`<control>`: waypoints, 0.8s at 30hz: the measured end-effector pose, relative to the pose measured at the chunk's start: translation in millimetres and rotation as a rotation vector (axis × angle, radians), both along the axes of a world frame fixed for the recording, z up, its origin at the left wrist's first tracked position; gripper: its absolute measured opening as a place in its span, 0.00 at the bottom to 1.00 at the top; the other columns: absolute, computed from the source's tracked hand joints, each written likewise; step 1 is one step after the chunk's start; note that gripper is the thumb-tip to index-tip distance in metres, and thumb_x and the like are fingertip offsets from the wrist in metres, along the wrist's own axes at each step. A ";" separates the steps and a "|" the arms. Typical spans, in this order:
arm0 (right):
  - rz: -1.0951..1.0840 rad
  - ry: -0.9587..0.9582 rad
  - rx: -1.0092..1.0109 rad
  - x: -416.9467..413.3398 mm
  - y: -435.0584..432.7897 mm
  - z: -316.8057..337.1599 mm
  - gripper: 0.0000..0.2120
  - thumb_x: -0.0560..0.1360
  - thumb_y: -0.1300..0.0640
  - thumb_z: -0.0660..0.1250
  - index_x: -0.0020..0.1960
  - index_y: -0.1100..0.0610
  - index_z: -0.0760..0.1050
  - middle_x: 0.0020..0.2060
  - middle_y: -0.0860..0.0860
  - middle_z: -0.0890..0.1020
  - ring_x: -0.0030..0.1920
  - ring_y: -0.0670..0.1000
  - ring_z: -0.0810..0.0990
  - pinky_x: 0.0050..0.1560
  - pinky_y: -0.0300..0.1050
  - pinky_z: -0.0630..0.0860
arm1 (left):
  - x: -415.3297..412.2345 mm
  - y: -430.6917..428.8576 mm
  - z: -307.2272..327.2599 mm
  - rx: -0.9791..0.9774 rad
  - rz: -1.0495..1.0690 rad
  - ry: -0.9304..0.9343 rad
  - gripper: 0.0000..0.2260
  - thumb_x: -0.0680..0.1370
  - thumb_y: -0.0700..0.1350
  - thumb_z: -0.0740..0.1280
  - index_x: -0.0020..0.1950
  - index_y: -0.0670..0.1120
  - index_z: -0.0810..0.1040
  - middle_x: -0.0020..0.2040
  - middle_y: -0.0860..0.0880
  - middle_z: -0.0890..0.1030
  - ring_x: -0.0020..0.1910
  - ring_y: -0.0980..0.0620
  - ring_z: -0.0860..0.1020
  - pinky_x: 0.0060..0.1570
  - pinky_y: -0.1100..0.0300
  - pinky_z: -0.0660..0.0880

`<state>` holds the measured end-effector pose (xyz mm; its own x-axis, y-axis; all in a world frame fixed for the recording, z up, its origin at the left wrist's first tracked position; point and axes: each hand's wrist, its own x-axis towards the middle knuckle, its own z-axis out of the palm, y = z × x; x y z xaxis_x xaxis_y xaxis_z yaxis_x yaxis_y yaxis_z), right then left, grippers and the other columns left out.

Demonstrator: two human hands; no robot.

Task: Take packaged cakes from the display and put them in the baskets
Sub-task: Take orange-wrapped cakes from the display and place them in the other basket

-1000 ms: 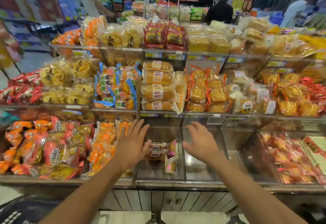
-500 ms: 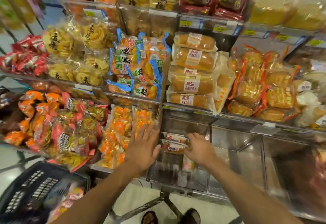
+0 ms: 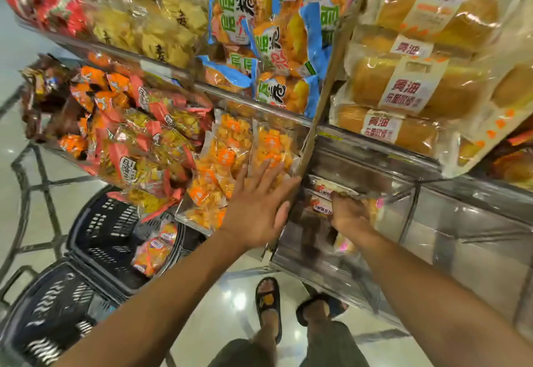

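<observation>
A few small packaged cakes (image 3: 327,187) lie in a nearly bare steel bin (image 3: 403,222) of the display's bottom tier. My right hand (image 3: 347,212) reaches into that bin, its fingers curled over the packaged cakes, gripping them. My left hand (image 3: 258,200) hovers with fingers spread flat beside the bin's left divider, over bags of orange snacks (image 3: 227,161). Two dark plastic baskets sit on the floor at lower left: the nearer basket (image 3: 49,309) and the farther basket (image 3: 109,228), which holds several orange packages (image 3: 154,248).
Stacked bread loaves (image 3: 409,86) fill the shelf above the bin, with blue-and-orange snack bags (image 3: 271,34) to their left. Red-orange packets (image 3: 138,135) crowd the lower left tier. My sandalled feet (image 3: 288,303) stand on shiny tile below the shelf edge.
The view has tilted down and closer to the shelf. My right hand went from hovering over the bin to closing on the cakes in it; my left hand stays spread beside the bin.
</observation>
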<state>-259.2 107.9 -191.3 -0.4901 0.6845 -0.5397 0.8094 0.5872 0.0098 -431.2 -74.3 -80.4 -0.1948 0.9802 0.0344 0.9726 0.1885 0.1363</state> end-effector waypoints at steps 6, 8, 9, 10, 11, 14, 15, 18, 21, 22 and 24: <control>0.030 0.002 0.085 2.8 -5.7 -28.9 0.14 0.79 0.56 0.62 0.63 0.52 0.79 0.60 0.53 0.80 0.65 0.57 0.74 0.66 0.54 0.66 | -0.8 -0.6 -0.3 -0.002 0.004 0.012 0.24 0.84 0.57 0.52 0.80 0.57 0.66 0.82 0.48 0.63 0.83 0.44 0.53 0.78 0.34 0.51; 0.025 0.028 0.090 3.9 -6.5 -27.1 0.13 0.79 0.56 0.64 0.62 0.50 0.79 0.60 0.52 0.80 0.65 0.57 0.74 0.66 0.54 0.65 | -0.7 -1.0 -0.8 -0.002 0.004 0.009 0.24 0.84 0.58 0.52 0.80 0.58 0.65 0.82 0.48 0.63 0.84 0.44 0.53 0.78 0.34 0.52; 0.028 -0.008 0.097 2.1 -6.1 -22.5 0.13 0.78 0.54 0.65 0.61 0.48 0.80 0.59 0.50 0.80 0.64 0.55 0.74 0.64 0.53 0.65 | -0.6 -1.2 -0.8 -0.004 0.002 0.006 0.24 0.84 0.58 0.52 0.80 0.58 0.65 0.82 0.48 0.63 0.84 0.44 0.52 0.78 0.34 0.51; 0.025 -0.037 0.096 0.8 -5.6 -17.3 0.13 0.77 0.52 0.65 0.60 0.47 0.80 0.57 0.48 0.81 0.63 0.53 0.74 0.63 0.52 0.65 | -0.9 -1.3 -1.1 -0.009 0.000 0.003 0.24 0.84 0.58 0.51 0.81 0.58 0.64 0.82 0.48 0.62 0.84 0.44 0.52 0.78 0.34 0.51; 0.031 -0.051 0.101 -0.6 -4.1 -12.6 0.13 0.76 0.51 0.66 0.60 0.46 0.80 0.56 0.46 0.82 0.63 0.51 0.75 0.63 0.51 0.65 | -0.9 -1.7 -1.2 -0.013 0.001 -0.001 0.24 0.84 0.58 0.51 0.81 0.58 0.64 0.83 0.48 0.61 0.84 0.45 0.52 0.78 0.34 0.51; 0.064 -0.012 0.120 2.5 -2.3 13.1 0.17 0.77 0.45 0.66 0.64 0.44 0.77 0.59 0.47 0.82 0.65 0.52 0.76 0.62 0.51 0.66 | -0.2 -3.2 0.7 -0.037 0.001 -0.026 0.25 0.84 0.60 0.50 0.82 0.58 0.61 0.83 0.48 0.59 0.84 0.45 0.49 0.78 0.33 0.50; 0.059 0.015 0.142 4.1 -3.8 24.1 0.19 0.77 0.42 0.65 0.66 0.44 0.76 0.60 0.48 0.82 0.65 0.53 0.76 0.62 0.50 0.68 | 0.2 -3.7 1.4 -0.049 0.001 -0.034 0.25 0.84 0.60 0.49 0.82 0.59 0.59 0.84 0.48 0.58 0.84 0.46 0.48 0.78 0.33 0.49; -0.075 0.131 0.149 12.0 -7.2 51.8 0.19 0.76 0.38 0.64 0.60 0.48 0.79 0.53 0.50 0.84 0.56 0.54 0.82 0.58 0.48 0.75 | 2.8 -6.3 5.4 -0.083 0.002 -0.071 0.26 0.85 0.62 0.47 0.83 0.60 0.54 0.85 0.50 0.53 0.84 0.47 0.44 0.79 0.33 0.47; -0.292 0.306 -0.045 27.5 -4.7 75.9 0.19 0.74 0.37 0.67 0.53 0.52 0.81 0.45 0.52 0.86 0.47 0.55 0.85 0.46 0.48 0.81 | 6.3 -10.6 11.0 -0.077 0.009 -0.103 0.27 0.85 0.64 0.45 0.84 0.59 0.54 0.85 0.52 0.51 0.84 0.49 0.43 0.79 0.35 0.46; -0.354 0.373 -0.111 34.2 -3.0 83.3 0.18 0.73 0.38 0.68 0.52 0.52 0.82 0.43 0.51 0.86 0.46 0.54 0.85 0.45 0.49 0.81 | 7.8 -11.8 13.9 -0.056 0.008 -0.127 0.27 0.85 0.64 0.45 0.83 0.58 0.55 0.85 0.52 0.51 0.84 0.50 0.43 0.80 0.36 0.46; -0.469 0.518 -0.222 48.2 -2.2 99.2 0.15 0.73 0.40 0.71 0.46 0.52 0.83 0.39 0.50 0.85 0.43 0.51 0.84 0.45 0.50 0.79 | 11.6 -11.4 22.4 0.009 0.011 -0.225 0.28 0.85 0.64 0.46 0.83 0.56 0.59 0.85 0.53 0.53 0.84 0.51 0.46 0.81 0.41 0.46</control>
